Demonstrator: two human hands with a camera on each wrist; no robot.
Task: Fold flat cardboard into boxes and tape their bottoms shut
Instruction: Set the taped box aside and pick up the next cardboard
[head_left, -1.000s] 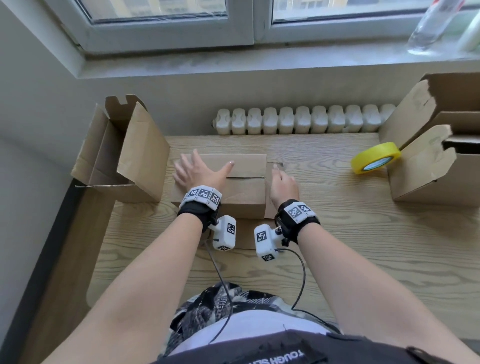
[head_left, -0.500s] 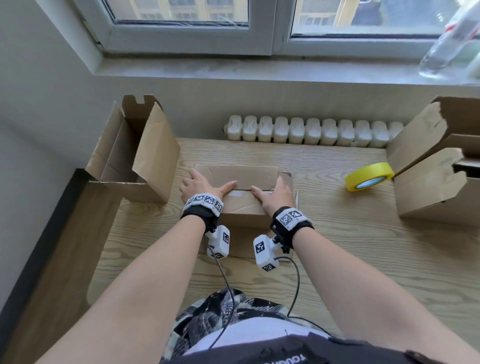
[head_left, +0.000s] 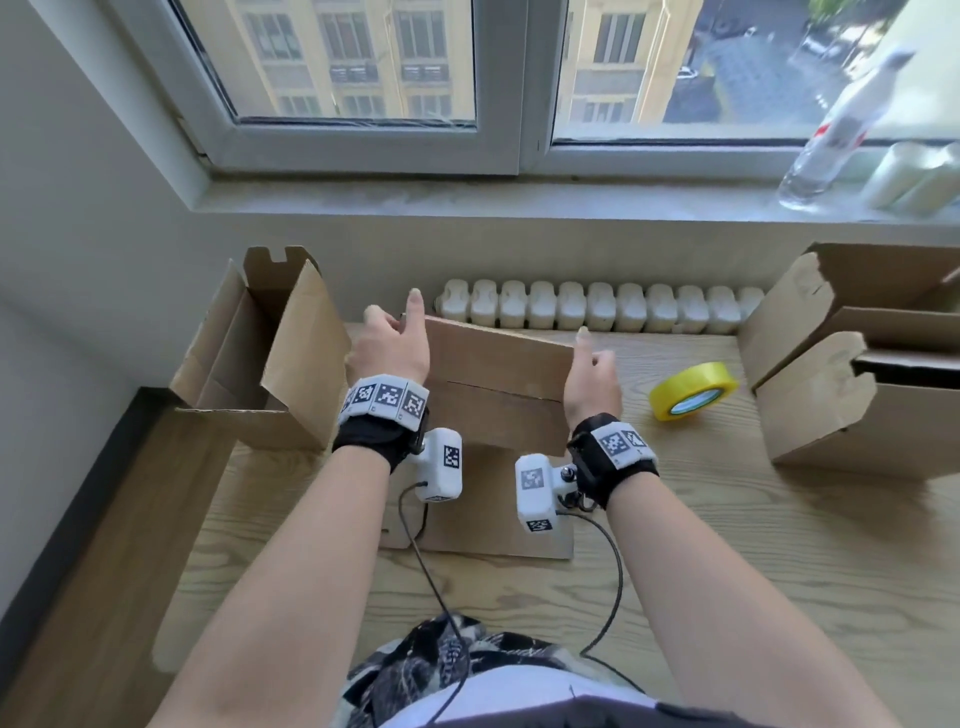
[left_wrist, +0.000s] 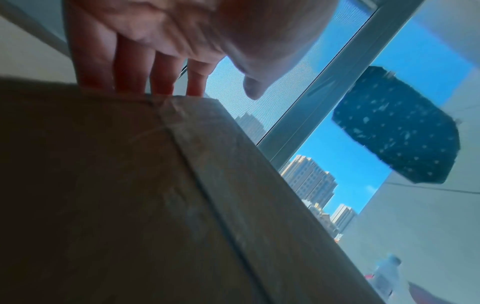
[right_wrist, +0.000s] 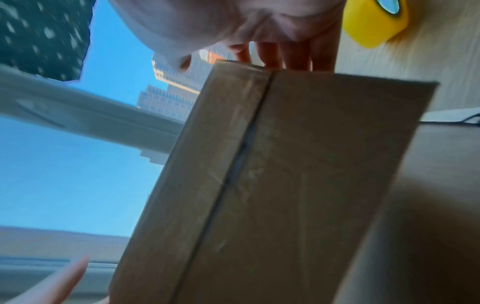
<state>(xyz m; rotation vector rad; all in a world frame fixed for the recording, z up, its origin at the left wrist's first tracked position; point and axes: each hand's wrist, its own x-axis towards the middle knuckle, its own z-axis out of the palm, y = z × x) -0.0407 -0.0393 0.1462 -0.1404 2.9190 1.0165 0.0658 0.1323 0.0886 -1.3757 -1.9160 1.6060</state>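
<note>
- Since the earlier frame, the box (head_left: 498, 387) has come up off the table (head_left: 727, 545): before, it lay under both palms; now it is tilted, its taped face toward the person.
- Both hands have shifted from the top of the box to its two ends.
- The left hand (head_left: 390, 349) holds the left end. Its fingers (left_wrist: 158, 72) go behind the far edge, and the thumb stands free of the cardboard.
- The right hand (head_left: 592, 376) holds the right end. Its fingers (right_wrist: 298, 53) wrap over the far edge; the thumb is raised clear.
- A seam runs lengthwise across the facing side of the box, with clear tape over it in the wrist views.
- A flat cardboard sheet (head_left: 488, 512) lies on the table below the box, near the person.
- A roll of yellow tape (head_left: 693, 389) lies on the table just right of the right hand, not touching it.
- An open box (head_left: 270, 353) stands at the left of the table; two more boxes (head_left: 852, 374) stand at the right.
- A radiator (head_left: 597, 306) runs behind the table below the windowsill (head_left: 467, 200).
- A clear bottle (head_left: 831, 135) stands on the sill at the right.
</note>
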